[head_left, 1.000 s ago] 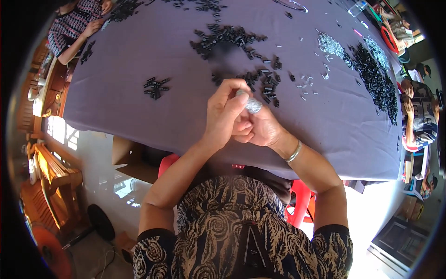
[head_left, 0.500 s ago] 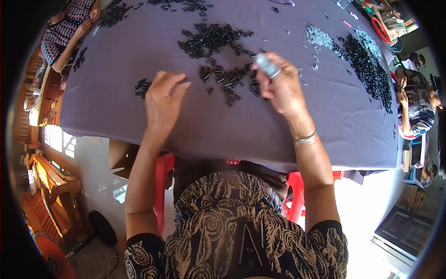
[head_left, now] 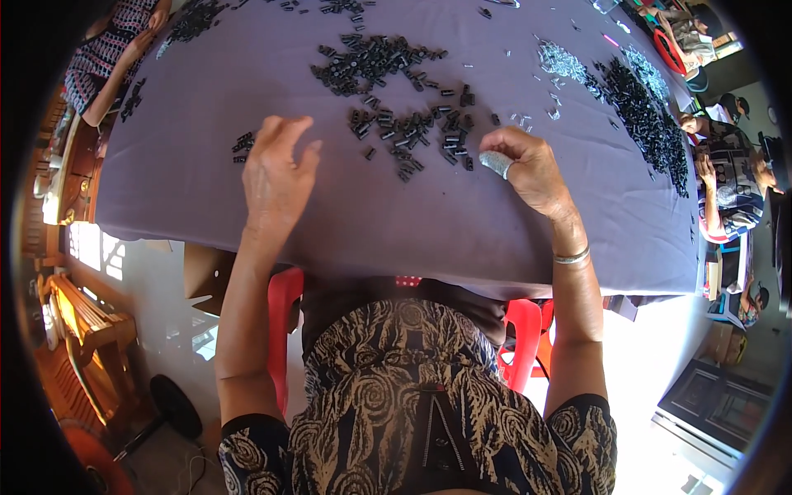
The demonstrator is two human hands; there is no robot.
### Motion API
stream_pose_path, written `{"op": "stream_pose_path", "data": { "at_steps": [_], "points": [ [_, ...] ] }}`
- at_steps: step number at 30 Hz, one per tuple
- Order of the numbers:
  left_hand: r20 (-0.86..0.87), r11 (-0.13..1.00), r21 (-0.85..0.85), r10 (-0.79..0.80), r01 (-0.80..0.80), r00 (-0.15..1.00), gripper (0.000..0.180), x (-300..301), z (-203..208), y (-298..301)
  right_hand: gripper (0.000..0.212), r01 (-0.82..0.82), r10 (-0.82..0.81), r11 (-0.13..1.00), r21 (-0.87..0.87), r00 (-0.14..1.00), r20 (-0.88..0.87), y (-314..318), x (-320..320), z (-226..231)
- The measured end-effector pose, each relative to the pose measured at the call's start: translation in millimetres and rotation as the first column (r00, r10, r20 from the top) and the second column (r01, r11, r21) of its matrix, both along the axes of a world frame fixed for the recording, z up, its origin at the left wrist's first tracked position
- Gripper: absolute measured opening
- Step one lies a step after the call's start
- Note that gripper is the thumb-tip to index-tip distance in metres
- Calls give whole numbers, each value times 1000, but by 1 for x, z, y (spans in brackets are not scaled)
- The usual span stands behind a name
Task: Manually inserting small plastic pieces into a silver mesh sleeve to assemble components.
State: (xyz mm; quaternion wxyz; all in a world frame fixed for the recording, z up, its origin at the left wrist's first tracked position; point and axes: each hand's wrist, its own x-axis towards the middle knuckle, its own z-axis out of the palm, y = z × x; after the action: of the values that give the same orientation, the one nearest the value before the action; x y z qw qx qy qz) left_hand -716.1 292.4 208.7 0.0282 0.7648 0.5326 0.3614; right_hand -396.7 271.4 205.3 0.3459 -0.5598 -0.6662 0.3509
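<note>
Head view: we see both hands over the bench (head_left: 396,223), which is covered in purple-grey cloth. Left hand (head_left: 280,169), toward the left edge: fingers curved, thumb well apart from them, nothing seen in its grasp. It's just beside a small black cluster (head_left: 242,147) and partly hides it. Right hand (head_left: 528,165), back up, fingers curled in toward the thumb. We see a silver piece (head_left: 495,162) at the thumb; can't tell if it's worn as a cover or gripped, nor whether the curled fingers pinch anything. Bangle (head_left: 572,256) on that wrist.

Main things are short black pieces, all loose. Between the hands, a bit farther from the near edge, lies the near scatter (head_left: 412,128); right hand is near its right end, apart from it. Beyond it sits a thicker middle pile (head_left: 375,64). Along the right edge we get a long black heap (head_left: 648,124), with a clear heap (head_left: 561,59) of tiny parts at its left and stray clear bits (head_left: 520,120) nearer us.

Progress: we judge it well short of done, since plenty of black pieces and clear parts lie loose. The small cluster may be a finished batch, but pieces are too small to tell. Co-worker (head_left: 107,49) sits at the left edge, hands near another black pile (head_left: 195,21).
</note>
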Motion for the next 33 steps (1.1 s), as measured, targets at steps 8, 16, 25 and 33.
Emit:
{"op": "stream_pose_path", "data": {
  "at_steps": [8, 16, 25, 33],
  "points": [
    [423, 910, -167, -282, 380, 861, 19, 63, -13, -13, 21, -123, 69, 979, 162, 950, 304, -4, -16, -2],
    [743, 780, -278, -196, 561, 640, 20, 99, -25, -28, 23, -78, 13, 897, 436, 989, 151, -20, -34, 1],
    [663, 832, -79, -368, 550, 652, 27, 100, -15, -29, 25, -109, 131, 935, 337, 990, -46, -20, -35, -4],
    [588, 779, -91, -461, 621, 665, 19, 100, -11, -30, 42, -185, 194, 952, 242, 981, -12, -23, -36, -5]
  ]
}}
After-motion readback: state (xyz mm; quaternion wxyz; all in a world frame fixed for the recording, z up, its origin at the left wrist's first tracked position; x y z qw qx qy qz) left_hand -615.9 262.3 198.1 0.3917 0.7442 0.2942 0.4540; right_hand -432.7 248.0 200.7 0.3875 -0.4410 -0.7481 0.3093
